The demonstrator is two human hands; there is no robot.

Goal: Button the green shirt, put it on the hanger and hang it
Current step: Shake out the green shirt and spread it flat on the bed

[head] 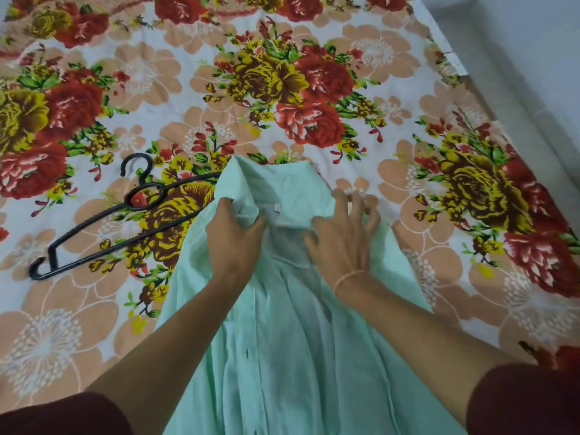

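The light green shirt point(282, 340) lies lengthwise on the bed, collar away from me, its front open near the neck. My left hand point(233, 238) pinches the left collar edge. My right hand point(342, 237) grips the right side of the collar, fingers curled into the cloth. A small white label shows inside the neck between my hands. The black plastic hanger point(125, 211) lies flat on the bed to the left of the shirt, its right end tucked under the shirt's shoulder.
A flowered bedsheet point(314, 89) in red, yellow and peach covers the whole bed. The bed's right edge meets a pale wall or floor point(533, 73) at the upper right.
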